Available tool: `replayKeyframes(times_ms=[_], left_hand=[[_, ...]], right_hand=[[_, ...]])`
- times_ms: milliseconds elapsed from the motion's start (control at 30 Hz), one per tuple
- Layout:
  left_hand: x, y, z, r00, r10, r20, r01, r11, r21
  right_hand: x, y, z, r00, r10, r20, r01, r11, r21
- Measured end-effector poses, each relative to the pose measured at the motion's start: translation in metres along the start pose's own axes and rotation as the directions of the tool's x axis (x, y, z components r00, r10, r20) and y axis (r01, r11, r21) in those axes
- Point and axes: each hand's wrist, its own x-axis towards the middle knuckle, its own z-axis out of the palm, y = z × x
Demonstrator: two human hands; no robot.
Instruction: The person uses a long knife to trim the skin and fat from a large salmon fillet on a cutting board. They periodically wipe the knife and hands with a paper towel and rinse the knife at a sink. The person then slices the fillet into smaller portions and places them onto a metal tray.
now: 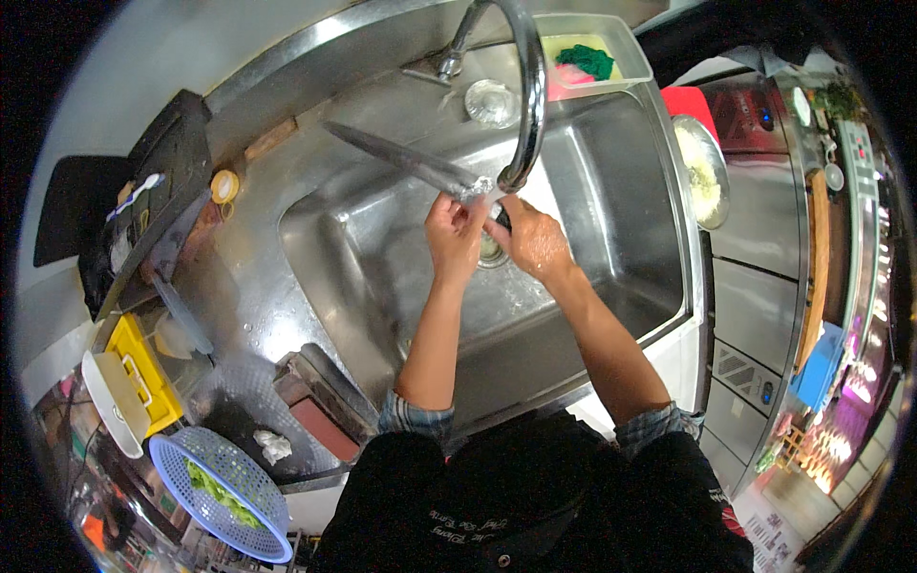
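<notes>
A long kitchen knife slants across the upper middle of the sink, its tip pointing to the upper left. My right hand, wet with drops, is closed around its black handle. Beside it, my left hand has its fingers curled against the blade near the handle; the exact contact is partly hidden. Water runs from the curved metal faucet onto the knife just above both hands. Below them lie the stainless steel sink basin and its drain, partly covered by my hands.
A clear plastic tub with a green scrubber stands at the sink's back right. A metal bowl of pale shreds is at right. At lower left are a reddish sharpening stone, crumpled tissue and a blue colander with greens.
</notes>
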Motion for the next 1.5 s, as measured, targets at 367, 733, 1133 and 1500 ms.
replayKeyframes(times_ms=[367, 733, 1133, 1500], left_hand=[[-0.016, -0.001, 0.003, 0.966, -0.257, 0.037, 0.259, 0.963, -0.068], [0.003, 0.009, 0.000, 0.965, -0.260, 0.023, 0.261, 0.964, -0.056], [-0.013, 0.008, 0.017, 0.987, -0.143, -0.071, 0.143, 0.990, -0.005], [-0.003, 0.018, 0.008, 0.981, -0.102, -0.164, 0.119, 0.988, 0.098]], right_hand=[[-0.066, -0.011, -0.048, 0.974, 0.226, -0.029, -0.226, 0.943, -0.243], [-0.119, -0.010, -0.069, 0.940, 0.332, -0.077, -0.339, 0.892, -0.298], [-0.070, -0.034, -0.032, 0.949, 0.287, -0.128, -0.304, 0.942, -0.140], [-0.039, -0.034, -0.017, 0.963, 0.263, -0.058, -0.267, 0.961, -0.068]])
